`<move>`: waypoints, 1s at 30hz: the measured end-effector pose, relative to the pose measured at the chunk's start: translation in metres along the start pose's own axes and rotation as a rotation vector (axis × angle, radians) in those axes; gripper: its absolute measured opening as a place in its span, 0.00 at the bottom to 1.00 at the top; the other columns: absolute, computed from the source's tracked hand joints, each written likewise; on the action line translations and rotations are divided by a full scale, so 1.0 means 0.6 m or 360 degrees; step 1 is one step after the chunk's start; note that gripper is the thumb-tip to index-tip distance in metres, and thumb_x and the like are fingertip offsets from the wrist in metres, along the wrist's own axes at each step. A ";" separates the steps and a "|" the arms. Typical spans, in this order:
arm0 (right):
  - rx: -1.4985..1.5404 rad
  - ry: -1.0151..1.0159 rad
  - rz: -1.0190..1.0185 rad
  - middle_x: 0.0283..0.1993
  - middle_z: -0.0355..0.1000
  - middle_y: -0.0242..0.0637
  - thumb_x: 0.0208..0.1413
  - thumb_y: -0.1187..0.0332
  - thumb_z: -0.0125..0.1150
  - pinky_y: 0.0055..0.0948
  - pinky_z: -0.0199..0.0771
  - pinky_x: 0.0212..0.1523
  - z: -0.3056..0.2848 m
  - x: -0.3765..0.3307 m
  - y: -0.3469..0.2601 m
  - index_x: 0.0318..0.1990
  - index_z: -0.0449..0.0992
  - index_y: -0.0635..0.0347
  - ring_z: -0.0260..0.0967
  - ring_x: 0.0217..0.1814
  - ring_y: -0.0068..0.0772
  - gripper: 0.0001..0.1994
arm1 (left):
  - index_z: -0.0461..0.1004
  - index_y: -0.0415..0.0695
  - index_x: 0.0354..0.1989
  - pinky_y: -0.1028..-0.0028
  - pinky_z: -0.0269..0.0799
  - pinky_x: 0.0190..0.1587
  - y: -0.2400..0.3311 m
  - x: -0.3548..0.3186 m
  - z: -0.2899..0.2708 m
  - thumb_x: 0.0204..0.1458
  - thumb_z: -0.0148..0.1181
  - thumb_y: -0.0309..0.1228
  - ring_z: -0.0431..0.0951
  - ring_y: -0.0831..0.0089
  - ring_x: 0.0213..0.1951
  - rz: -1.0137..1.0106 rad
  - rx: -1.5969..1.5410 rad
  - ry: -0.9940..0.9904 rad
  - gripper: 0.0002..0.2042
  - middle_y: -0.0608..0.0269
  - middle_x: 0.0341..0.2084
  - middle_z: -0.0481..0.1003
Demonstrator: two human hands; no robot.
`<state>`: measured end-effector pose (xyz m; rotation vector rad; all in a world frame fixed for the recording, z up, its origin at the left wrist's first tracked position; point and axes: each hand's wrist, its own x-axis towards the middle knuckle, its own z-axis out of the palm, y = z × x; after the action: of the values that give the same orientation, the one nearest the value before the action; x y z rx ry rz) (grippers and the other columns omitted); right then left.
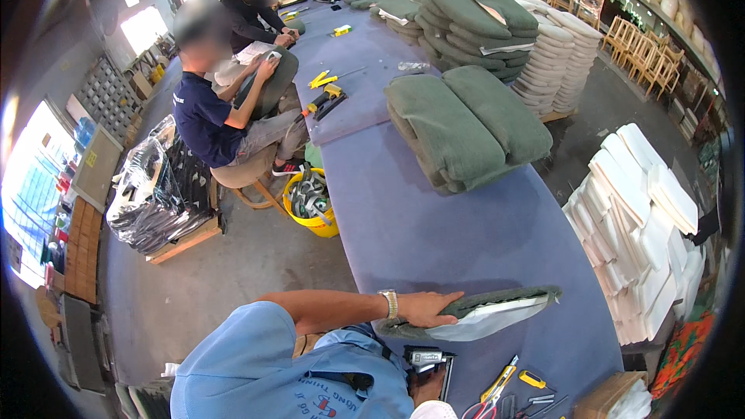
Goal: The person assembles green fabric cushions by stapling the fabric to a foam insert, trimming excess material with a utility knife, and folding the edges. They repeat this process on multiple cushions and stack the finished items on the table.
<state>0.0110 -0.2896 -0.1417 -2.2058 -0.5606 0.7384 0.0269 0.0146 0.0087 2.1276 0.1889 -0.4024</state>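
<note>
A green fabric-covered seat cushion is tilted up on its edge over the blue-grey table, its pale underside partly showing. My left hand, with a watch at the wrist, grips its near left end, fingers over the green fabric. Close to my body, just below the cushion, my right hand is closed round a silver and black staple gun. Part of that hand is hidden by the tool and the picture's lower edge. The staple gun's nose is apart from the cushion or hidden; I cannot tell which.
Scissors, a yellow utility knife and small tools lie at the table's near right. Folded green fabric sits farther up. White foam pieces are stacked right. Two people work on the left, near a yellow bucket.
</note>
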 end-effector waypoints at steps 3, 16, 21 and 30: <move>0.0165 -0.0022 0.0007 0.53 0.71 0.57 0.37 0.77 0.72 0.45 0.71 0.58 0.003 0.013 0.003 0.69 0.53 0.71 0.72 0.56 0.55 0.48 | 0.43 0.34 0.77 0.50 0.69 0.61 0.005 -0.003 -0.002 0.67 0.45 0.56 0.75 0.39 0.56 0.0010 0.0010 0.0023 0.42 0.27 0.54 0.73; 0.0794 0.0590 0.0342 0.44 0.76 0.42 0.59 0.64 0.73 0.31 0.75 0.38 -0.194 -0.023 -0.117 0.57 0.70 0.71 0.73 0.36 0.31 0.25 | 0.42 0.40 0.77 0.49 0.73 0.56 0.036 -0.012 0.024 0.64 0.52 0.55 0.77 0.39 0.54 -0.0069 0.0123 0.0034 0.43 0.30 0.55 0.73; 0.0542 0.0701 0.0049 0.58 0.73 0.50 0.59 0.65 0.74 0.37 0.71 0.59 -0.221 -0.027 -0.175 0.67 0.65 0.71 0.70 0.57 0.35 0.33 | 0.42 0.41 0.77 0.48 0.73 0.56 0.027 -0.015 0.029 0.64 0.52 0.54 0.77 0.37 0.54 -0.0041 0.0154 0.0114 0.43 0.30 0.55 0.73; 0.1097 0.0585 -0.0005 0.45 0.76 0.42 0.57 0.77 0.70 0.26 0.76 0.34 -0.213 -0.043 -0.247 0.60 0.70 0.70 0.73 0.33 0.26 0.24 | 0.45 0.41 0.77 0.48 0.74 0.55 0.037 -0.013 0.042 0.62 0.55 0.52 0.78 0.38 0.52 -0.0105 0.0184 0.0104 0.42 0.28 0.53 0.73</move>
<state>0.0511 -0.2745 0.0511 -1.6288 -0.0927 0.4168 0.0208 -0.0187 0.0159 2.2546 0.2799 -0.3907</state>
